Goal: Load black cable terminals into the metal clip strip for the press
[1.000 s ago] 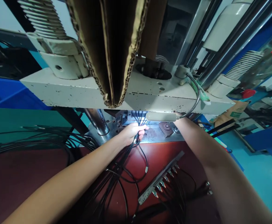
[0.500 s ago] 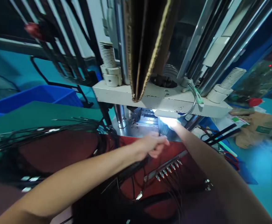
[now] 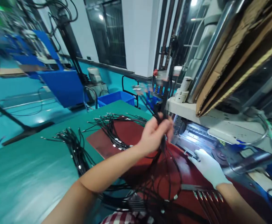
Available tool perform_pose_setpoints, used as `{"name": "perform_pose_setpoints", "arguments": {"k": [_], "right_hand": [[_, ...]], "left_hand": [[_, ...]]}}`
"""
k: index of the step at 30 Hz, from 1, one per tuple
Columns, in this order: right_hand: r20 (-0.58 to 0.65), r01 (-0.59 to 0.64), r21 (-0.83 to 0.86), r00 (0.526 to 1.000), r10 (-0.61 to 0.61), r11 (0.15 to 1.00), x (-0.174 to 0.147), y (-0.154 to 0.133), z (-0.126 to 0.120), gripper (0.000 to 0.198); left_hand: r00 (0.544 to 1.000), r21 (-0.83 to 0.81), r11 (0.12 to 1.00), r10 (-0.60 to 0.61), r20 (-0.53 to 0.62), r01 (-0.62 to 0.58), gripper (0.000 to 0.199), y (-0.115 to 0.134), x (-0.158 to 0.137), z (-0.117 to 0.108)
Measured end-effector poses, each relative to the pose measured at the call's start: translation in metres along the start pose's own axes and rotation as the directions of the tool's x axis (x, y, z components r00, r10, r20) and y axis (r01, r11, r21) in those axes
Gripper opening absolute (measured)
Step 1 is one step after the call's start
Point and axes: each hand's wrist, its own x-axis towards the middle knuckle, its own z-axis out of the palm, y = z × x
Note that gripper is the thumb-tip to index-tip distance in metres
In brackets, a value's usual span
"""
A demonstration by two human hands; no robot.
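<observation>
My left hand [image 3: 154, 132] is raised above the red mat [image 3: 126, 137], its fingers closed around a bunch of thin black cables [image 3: 166, 168] that hang down toward me. My right hand [image 3: 208, 166], in a white glove, rests at the lit base of the press [image 3: 196, 137] and touches a small dark metal piece; whether it grips the piece is unclear. A bar with several cable plugs [image 3: 203, 194] lies by my right wrist.
Two more heaps of black cables [image 3: 75, 146] lie on the green table [image 3: 28, 174] and on the mat's far edge. The press's white crossbeam [image 3: 219, 123] and cardboard sheets [image 3: 240, 59] hang over the right. A blue bin [image 3: 116, 97] and blue machine [image 3: 56, 81] stand behind.
My left hand pulled out from under the press and lifted a bunch of cables up and left. My view swung left, so the table and room came into sight.
</observation>
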Motion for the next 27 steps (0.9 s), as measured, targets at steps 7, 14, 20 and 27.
{"name": "perform_pose_setpoints", "arguments": {"k": [7,14,20,27], "right_hand": [[-0.006,0.148,0.052,0.989,-0.148,0.988,0.015,0.011,0.030,0.035],[-0.031,0.135,0.350,0.991,-0.132,0.927,0.013,-0.003,0.020,0.036],[-0.036,-0.032,0.632,0.997,0.071,0.774,-0.005,-0.017,-0.023,0.043],[-0.388,-0.437,0.580,0.593,0.705,0.687,-0.198,0.020,-0.107,0.026]], "left_hand": [[0.870,0.853,0.182,-0.041,-0.491,0.490,0.026,-0.054,0.053,-0.153],[0.895,0.919,-0.176,-0.225,-0.386,0.352,0.054,-0.061,0.035,-0.144],[0.831,0.904,0.122,-0.360,0.425,-0.409,0.033,-0.076,0.018,-0.029],[0.573,0.642,0.452,-0.300,0.763,-0.619,0.028,-0.119,0.007,0.030]]}}
